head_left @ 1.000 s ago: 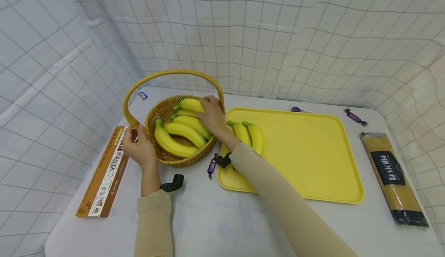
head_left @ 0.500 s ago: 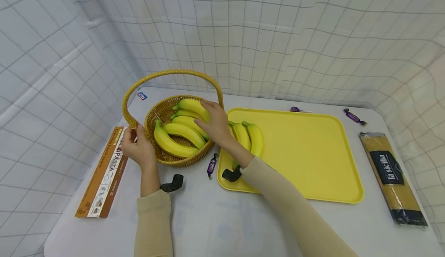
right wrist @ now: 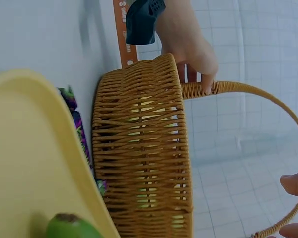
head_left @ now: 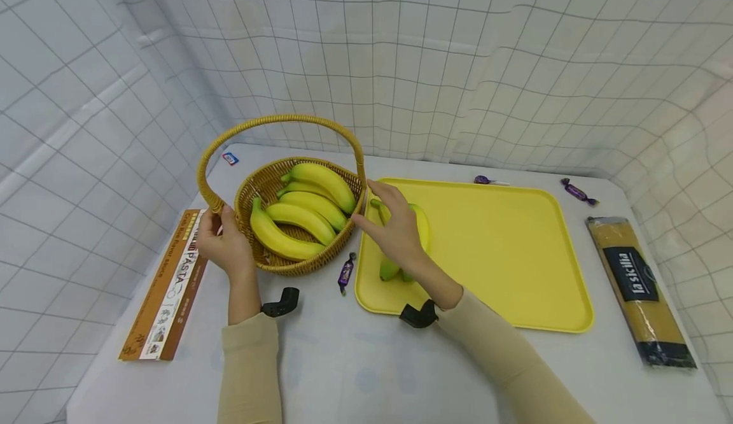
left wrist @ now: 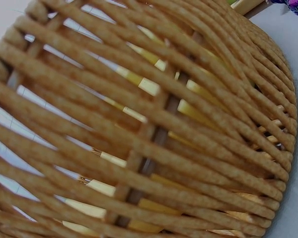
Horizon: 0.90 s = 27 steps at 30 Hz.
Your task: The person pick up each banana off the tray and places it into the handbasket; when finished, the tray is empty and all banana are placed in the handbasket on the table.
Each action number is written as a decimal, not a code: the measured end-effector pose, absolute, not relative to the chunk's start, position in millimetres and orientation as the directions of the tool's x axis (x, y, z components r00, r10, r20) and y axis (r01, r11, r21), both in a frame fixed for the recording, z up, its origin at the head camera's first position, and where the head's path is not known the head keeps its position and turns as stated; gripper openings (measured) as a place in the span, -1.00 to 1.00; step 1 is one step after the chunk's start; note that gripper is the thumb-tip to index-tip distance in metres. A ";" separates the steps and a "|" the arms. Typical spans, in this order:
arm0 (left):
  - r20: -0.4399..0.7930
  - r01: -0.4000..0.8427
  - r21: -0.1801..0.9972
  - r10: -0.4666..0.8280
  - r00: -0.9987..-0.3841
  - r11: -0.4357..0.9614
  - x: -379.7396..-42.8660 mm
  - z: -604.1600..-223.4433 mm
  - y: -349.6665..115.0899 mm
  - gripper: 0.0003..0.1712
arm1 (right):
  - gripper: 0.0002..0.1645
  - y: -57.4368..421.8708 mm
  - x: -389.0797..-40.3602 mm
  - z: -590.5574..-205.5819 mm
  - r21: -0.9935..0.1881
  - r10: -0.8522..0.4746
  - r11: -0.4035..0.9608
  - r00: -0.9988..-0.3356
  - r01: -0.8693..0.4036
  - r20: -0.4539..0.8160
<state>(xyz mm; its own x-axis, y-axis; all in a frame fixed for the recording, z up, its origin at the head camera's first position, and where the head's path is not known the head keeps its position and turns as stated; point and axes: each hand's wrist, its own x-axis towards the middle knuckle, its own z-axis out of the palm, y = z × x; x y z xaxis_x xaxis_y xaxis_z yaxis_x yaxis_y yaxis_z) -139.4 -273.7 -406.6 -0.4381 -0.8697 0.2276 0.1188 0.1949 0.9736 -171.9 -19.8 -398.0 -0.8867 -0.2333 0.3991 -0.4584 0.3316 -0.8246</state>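
"From the head view, how are the hands lying?"

"The left forearm (head_left: 250, 367) is pointing straight ahead, the left hand (head_left: 225, 242) pinching the handle (head_left: 280, 119) of the wicker basket (head_left: 303, 267) at its left end. The right arm (head_left: 504, 354) is slanting inward; the right hand (head_left: 397, 226) is hovering, thumb and fingers apart, just beside the basket, partly hiding the bananas (head_left: 422, 223) on a yellow tray (head_left: 498, 252)."

"And the other bananas (head_left: 315, 205)?"

"They're lying inside the basket."

"The left wrist view?"

"Basket weave is filling it (yellow is peeping through the gaps)."

"And the right?"

"Left fingers (right wrist: 207, 85) are gripping the handle's end; right fingertips (right wrist: 294, 185) are sitting by its other side, contact unclear."
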 end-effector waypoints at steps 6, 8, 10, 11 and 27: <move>0.224 0.113 0.975 -0.868 -0.443 0.194 -133.5 -394.0 -265.7 -0.71 | -0.22 7.0 -162.1 -404.5 -0.832 -0.183 0.346 -0.901 -0.433 0.393; 0.222 0.106 0.975 -0.869 -0.442 0.195 -133.2 -393.7 -265.6 -0.71 | -0.21 14.6 -161.0 -407.6 -0.837 -0.167 0.352 -0.908 -0.418 0.383; 0.223 0.106 0.975 -0.870 -0.439 0.196 -132.6 -392.5 -264.9 -0.71 | -0.20 21.6 -161.2 -411.3 -0.842 -0.152 0.360 -0.915 -0.403 0.373; 0.222 0.105 0.975 -0.871 -0.437 0.196 -132.5 -392.3 -264.7 -0.71 | -0.20 24.8 -161.7 -413.6 -0.843 -0.145 0.367 -0.919 -0.394 0.366; 0.231 0.111 0.973 -0.867 -0.442 0.202 -145.3 -421.8 -284.6 -0.72 | -0.11 58.7 -171.4 -446.5 -0.881 -0.076 0.420 -0.975 -0.219 0.207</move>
<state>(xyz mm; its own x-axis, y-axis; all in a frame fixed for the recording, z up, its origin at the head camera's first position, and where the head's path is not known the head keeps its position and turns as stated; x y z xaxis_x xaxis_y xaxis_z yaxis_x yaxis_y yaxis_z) -145.3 -284.6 -421.8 -0.4422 -0.8668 0.2307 0.1113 0.2022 0.9730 -171.4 58.7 -446.5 -0.9755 -0.0757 0.2068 -0.2193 0.4198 -0.8807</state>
